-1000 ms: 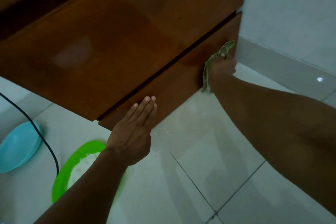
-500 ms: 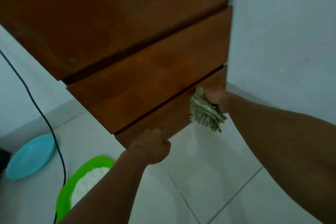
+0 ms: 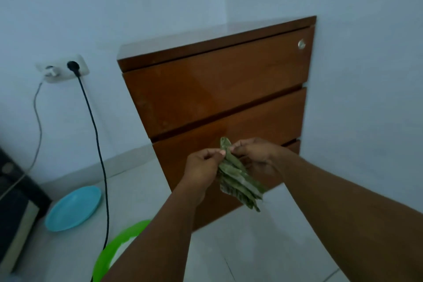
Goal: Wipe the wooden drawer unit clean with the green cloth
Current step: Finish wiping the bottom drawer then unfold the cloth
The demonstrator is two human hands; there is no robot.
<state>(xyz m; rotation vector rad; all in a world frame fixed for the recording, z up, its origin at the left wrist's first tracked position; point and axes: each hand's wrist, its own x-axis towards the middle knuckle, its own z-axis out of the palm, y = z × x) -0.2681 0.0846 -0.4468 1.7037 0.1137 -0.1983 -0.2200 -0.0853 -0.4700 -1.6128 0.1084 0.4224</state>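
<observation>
Head view: at centre, both hands hold the green cloth [image 3: 238, 178] bunched in front of the wooden drawer unit [image 3: 217, 103], apart from it. The left hand [image 3: 201, 167] pinches its top edge from nine o'clock; the right hand [image 3: 258, 155] closes on it from three o'clock.

Home room corner: wooden drawer unit [image 3: 217, 107] against painted wall, tiled floor [image 3: 263, 247] (wall socket [image 3: 63, 68] nearby).
</observation>
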